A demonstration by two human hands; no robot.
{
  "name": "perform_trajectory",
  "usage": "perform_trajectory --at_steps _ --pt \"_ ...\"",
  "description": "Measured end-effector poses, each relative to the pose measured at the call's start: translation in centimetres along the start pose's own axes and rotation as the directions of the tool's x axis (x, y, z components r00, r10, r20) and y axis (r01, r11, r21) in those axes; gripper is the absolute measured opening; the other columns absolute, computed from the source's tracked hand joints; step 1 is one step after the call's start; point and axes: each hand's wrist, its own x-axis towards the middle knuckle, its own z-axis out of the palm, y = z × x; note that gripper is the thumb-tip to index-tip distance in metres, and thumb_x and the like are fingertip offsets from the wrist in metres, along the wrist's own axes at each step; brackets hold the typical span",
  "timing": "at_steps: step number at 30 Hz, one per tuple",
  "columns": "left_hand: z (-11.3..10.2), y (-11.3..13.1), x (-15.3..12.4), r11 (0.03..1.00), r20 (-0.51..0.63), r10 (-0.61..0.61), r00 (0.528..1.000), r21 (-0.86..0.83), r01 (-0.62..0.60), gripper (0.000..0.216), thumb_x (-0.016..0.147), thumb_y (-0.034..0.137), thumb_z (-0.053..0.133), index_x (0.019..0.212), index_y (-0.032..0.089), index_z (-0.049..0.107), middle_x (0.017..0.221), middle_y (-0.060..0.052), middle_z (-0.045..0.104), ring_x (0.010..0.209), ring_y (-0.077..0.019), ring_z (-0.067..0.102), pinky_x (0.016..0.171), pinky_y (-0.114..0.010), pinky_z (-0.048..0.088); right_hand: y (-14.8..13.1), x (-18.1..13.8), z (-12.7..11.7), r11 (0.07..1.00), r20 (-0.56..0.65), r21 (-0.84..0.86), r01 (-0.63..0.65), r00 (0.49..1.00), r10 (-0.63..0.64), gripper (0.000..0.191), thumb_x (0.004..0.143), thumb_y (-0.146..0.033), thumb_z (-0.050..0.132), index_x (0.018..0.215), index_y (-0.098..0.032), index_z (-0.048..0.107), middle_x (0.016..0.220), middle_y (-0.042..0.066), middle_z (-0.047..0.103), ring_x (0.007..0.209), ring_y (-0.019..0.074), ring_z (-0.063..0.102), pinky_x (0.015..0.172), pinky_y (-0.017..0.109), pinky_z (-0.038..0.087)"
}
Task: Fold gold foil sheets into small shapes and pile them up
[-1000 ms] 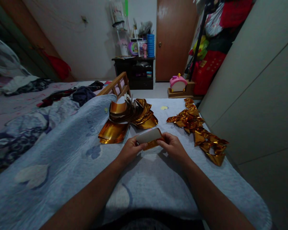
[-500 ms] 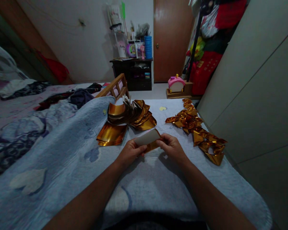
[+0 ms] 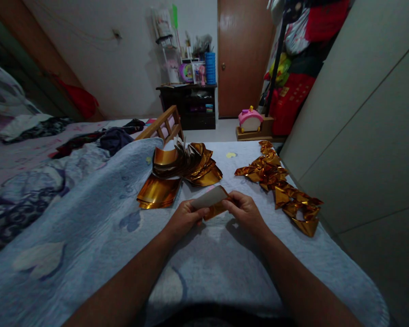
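Observation:
A sheet of gold foil paper (image 3: 209, 198), pale on its back, is bent over between my two hands, with a gold strip showing along the near side. My left hand (image 3: 187, 215) pinches its left end, thumb on top. At the right end, my right hand (image 3: 242, 208) grips the sheet between thumb and fingers. Beyond my hands, a fanned stack of gold foil sheets (image 3: 160, 188) lies on the blue blanket (image 3: 211, 263). To the right rests a row of folded gold foil pieces (image 3: 269, 170), crumpled and overlapping.
A wooden bed rail (image 3: 162, 125) stands behind the stack. Rumpled bedding (image 3: 71, 168) covers the left side. A pale cabinet (image 3: 368, 136) borders the right edge of the blanket. Farther back are a pink toy (image 3: 250, 119), a dark shelf (image 3: 187, 106) and a brown door (image 3: 245, 54).
Both hands keep their hold on the foil sheet, which has barely shifted. The whole view sits slightly lower than before.

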Motion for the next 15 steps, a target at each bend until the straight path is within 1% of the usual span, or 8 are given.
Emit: perform_trajectory --at_steps 2,4,6,7,9,11,13,15 --pt "-0.07 -0.05 0.0 1.0 -0.006 0.009 1.0 0.029 -0.008 0.037 0.073 0.047 0.078 0.083 0.012 0.07 0.053 0.004 0.052 0.045 -0.0059 0.036 0.044 -0.02 0.025 -0.05 -0.01 -0.01 1.0 0.003 -0.004 0.001 1.0 -0.001 0.019 0.081 -0.037 0.062 0.075 -0.02 0.062 0.065 -0.003 0.05 0.063 0.0135 0.045 0.061 0.026 0.037" --pt "-0.08 0.0 -0.05 0.999 -0.015 0.008 1.0 0.04 -0.007 0.037 0.076 0.048 0.076 0.083 0.012 0.07 0.049 0.006 0.046 0.044 -0.0054 0.033 0.043 -0.02 0.022 -0.05 -0.02 0.0 1.0 -0.002 -0.01 0.005 1.0 -0.005 0.019 0.081 -0.037 0.061 0.073 -0.02 0.061 0.064 -0.003 0.047 0.063 0.0133 0.044 0.06 0.026 0.036" --pt "-0.04 0.11 -0.12 0.999 -0.018 0.007 1.0 0.035 -0.006 0.038 0.076 0.047 0.077 0.087 0.011 0.071 0.05 0.006 0.047 0.044 -0.0051 0.033 0.044 -0.02 0.023 -0.05 -0.04 -0.01 1.0 -0.012 -0.011 0.007 1.0 -0.008 0.021 0.081 -0.037 0.061 0.07 -0.02 0.058 0.063 -0.003 0.045 0.062 0.013 0.042 0.059 0.026 0.035" --pt "-0.01 0.15 -0.14 1.0 -0.013 0.009 1.0 0.024 -0.009 0.039 0.075 0.046 0.078 0.09 0.011 0.072 0.052 0.005 0.051 0.044 -0.0054 0.035 0.044 -0.02 0.025 -0.05 -0.06 -0.02 1.0 -0.016 -0.008 0.004 1.0 -0.005 0.022 0.081 -0.038 0.061 0.069 -0.02 0.057 0.063 -0.003 0.044 0.061 0.0128 0.041 0.059 0.026 0.034" --pt "0.1 0.18 -0.14 0.999 0.015 0.022 1.0 -0.024 -0.022 0.044 0.07 0.043 0.083 0.098 0.011 0.073 0.063 0.001 0.063 0.051 -0.0081 0.048 0.049 -0.02 0.036 -0.06 -0.09 -0.05 1.0 -0.022 0.005 -0.013 1.0 0.013 0.023 0.081 -0.039 0.061 0.069 -0.02 0.056 0.062 -0.004 0.043 0.06 0.0124 0.041 0.058 0.026 0.033" --pt "0.25 0.11 -0.07 0.995 0.05 0.038 0.998 -0.093 -0.033 0.055 0.063 0.038 0.088 0.109 0.012 0.073 0.082 -0.004 0.073 0.068 -0.0145 0.062 0.063 -0.023 0.048 -0.08 -0.1 -0.09 0.999 -0.025 0.014 -0.038 0.999 0.039 0.024 0.082 -0.041 0.06 0.07 -0.02 0.056 0.063 -0.004 0.044 0.06 0.0124 0.041 0.057 0.026 0.033" --pt "0.46 -0.02 0.04 0.991 0.063 0.052 0.997 -0.126 -0.044 0.062 0.059 0.033 0.091 0.114 0.013 0.072 0.097 -0.008 0.076 0.084 -0.0203 0.068 0.078 -0.028 0.053 -0.08 -0.09 -0.09 0.998 -0.028 0.016 -0.059 0.998 0.059 0.026 0.082 -0.042 0.061 0.07 -0.02 0.057 0.062 -0.004 0.045 0.059 0.0123 0.041 0.056 0.026 0.033" --pt "0.7 -0.15 0.15 0.99 0.049 0.073 0.996 -0.123 -0.067 0.059 0.061 0.031 0.091 0.113 0.012 0.072 0.102 -0.009 0.076 0.09 -0.0229 0.07 0.086 -0.032 0.053 -0.04 -0.06 -0.07 0.997 -0.031 0.02 -0.071 0.997 0.072 0.026 0.082 -0.042 0.061 0.069 -0.02 0.056 0.06 -0.004 0.044 0.058 0.012 0.041 0.056 0.026 0.032"
